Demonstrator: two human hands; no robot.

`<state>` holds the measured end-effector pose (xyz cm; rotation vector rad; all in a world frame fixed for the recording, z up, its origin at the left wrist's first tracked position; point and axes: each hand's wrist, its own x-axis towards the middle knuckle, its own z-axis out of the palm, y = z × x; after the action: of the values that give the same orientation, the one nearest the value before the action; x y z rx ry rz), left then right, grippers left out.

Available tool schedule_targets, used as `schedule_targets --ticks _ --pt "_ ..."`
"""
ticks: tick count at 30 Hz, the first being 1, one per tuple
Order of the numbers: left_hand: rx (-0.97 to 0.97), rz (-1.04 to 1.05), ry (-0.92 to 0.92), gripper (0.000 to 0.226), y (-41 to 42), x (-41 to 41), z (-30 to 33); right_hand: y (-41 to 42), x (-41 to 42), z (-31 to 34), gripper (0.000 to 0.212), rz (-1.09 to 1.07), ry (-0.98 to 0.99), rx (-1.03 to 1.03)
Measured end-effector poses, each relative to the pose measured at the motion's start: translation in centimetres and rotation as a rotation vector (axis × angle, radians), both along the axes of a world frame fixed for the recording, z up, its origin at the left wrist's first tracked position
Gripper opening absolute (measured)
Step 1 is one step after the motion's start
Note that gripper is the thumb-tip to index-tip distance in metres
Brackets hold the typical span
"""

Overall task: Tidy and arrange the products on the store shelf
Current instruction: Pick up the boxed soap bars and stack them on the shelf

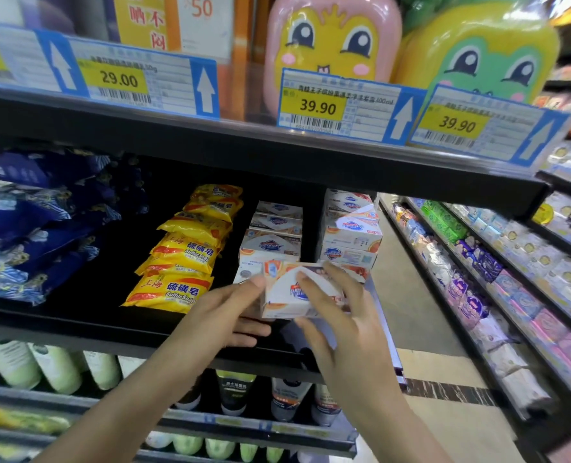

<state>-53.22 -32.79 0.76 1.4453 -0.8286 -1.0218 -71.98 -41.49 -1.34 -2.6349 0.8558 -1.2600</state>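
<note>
A white and orange soap box (285,297) is held at the front edge of the black middle shelf (93,325). My left hand (234,312) grips its left side, thumb on the front and fingers underneath. My right hand (340,315) holds its right side, fingers curled over the top face. Behind it stands a row of matching soap boxes (272,243), and a taller stack of the same boxes (350,235) sits to the right. Yellow sulfur soap packs (184,259) lie in an overlapping row to the left.
Dark blue packets (33,222) fill the shelf's left end. The shelf above carries price tags (317,106) and cartoon-faced bottles (330,45). Below are pale green bottles (57,369) and tubes (235,392). An aisle floor (411,295) and another stocked shelf unit (497,279) lie to the right.
</note>
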Motion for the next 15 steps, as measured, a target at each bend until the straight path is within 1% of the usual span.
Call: schedule_targets --ticks 2,5,7,9,12,14,15 --pt "-0.012 -0.039 -0.015 0.049 0.2 -0.5 0.2 0.8 0.0 -0.4 0.055 0.021 -0.01 -0.015" --pt "-0.019 0.019 0.023 0.028 0.2 -1.0 0.2 1.5 0.1 -0.8 0.06 0.031 -0.001 -0.014" --pt "-0.019 0.022 0.033 0.021 0.2 -1.1 0.1 1.8 0.1 -0.7 0.063 0.014 -0.001 0.036" --pt "-0.02 0.016 0.015 0.019 0.4 -1.1 0.1 1.9 -0.3 -0.4 0.071 0.013 -0.027 0.114" --pt "-0.032 0.018 -0.009 0.02 0.7 -0.8 0.0 2.0 -1.0 -0.1 0.079 0.072 -0.133 0.226" --pt "-0.058 0.003 -0.009 0.024 0.8 -0.6 0.0 2.1 -1.4 0.3 0.074 0.11 -0.22 0.384" --pt "-0.082 -0.009 -0.003 0.028 1.0 -0.5 0.1 2.2 -1.5 0.7 0.069 0.115 -0.273 0.504"
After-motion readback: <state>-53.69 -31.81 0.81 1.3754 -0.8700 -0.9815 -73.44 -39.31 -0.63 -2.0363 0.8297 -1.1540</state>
